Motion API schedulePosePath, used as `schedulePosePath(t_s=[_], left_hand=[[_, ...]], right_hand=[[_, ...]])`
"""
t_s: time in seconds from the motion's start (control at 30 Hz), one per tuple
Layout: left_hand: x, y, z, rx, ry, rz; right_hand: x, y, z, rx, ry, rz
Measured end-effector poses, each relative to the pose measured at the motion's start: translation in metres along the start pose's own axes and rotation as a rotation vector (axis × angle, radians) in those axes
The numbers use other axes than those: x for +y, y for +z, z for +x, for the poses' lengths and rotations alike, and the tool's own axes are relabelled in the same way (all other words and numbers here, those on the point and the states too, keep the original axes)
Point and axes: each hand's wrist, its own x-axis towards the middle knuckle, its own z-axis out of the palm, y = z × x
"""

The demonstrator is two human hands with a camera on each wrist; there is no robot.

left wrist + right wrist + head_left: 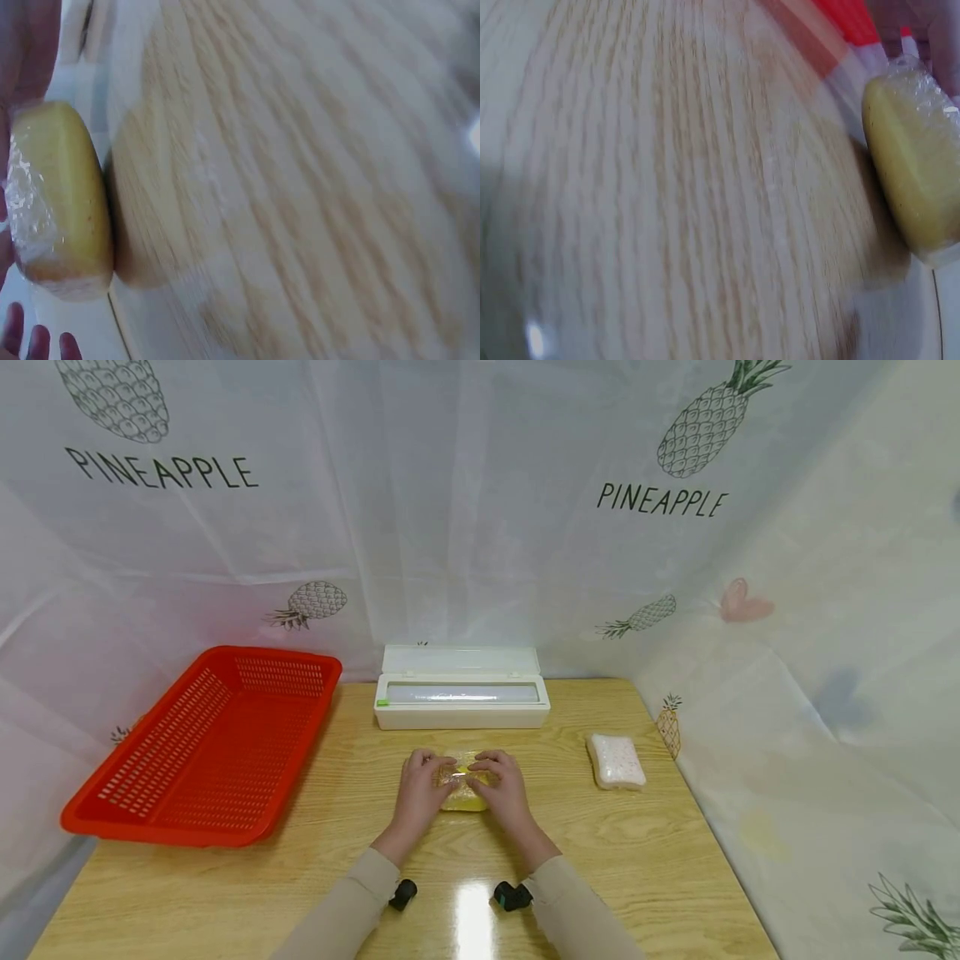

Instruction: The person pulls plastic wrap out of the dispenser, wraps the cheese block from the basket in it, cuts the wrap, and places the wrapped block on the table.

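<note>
A yellow, bread-like block point(467, 802) with a browned side lies on the wooden table, wrapped in clear cling film. In the left wrist view the yellow block point(71, 195) is at the left edge; in the right wrist view the block point(915, 165) is at the right edge. My left hand point(422, 789) holds its left side, thumb and fingers bent over the film on top. From the right, my right hand point(506, 789) pinches at the wrapping in the same way. The fingertips nearly meet above it. The block's underside is hidden.
Behind the hands stands a white cling film dispenser point(463, 718) with its lid raised and a green cutter slide at the left. A red plastic basket point(225, 760) stands on the left. A white, speckled square block point(617, 762) in film lies on the right. Printed curtains border the table.
</note>
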Motion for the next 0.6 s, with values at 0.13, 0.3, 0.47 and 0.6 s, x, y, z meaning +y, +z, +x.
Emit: schedulePosePath(t_s=[0.13, 0.3, 0.47, 0.6], left_hand=[[-0.002, -0.002, 0.0, -0.042, 0.074, 0.062], [-0.005, -0.006, -0.003, -0.12, 0.165, 0.094], [-0.012, -0.012, -0.004, -0.272, 0.242, 0.159], [-0.021, -0.018, -0.004, -0.419, 0.286, 0.227]], right_hand=[[0.004, -0.003, 0.001, -0.097, -0.058, 0.034], [0.01, -0.008, 0.0, -0.218, -0.076, 0.026], [0.013, -0.018, -0.003, -0.361, -0.077, -0.039], [0.015, -0.026, -0.004, -0.508, -0.082, -0.089]])
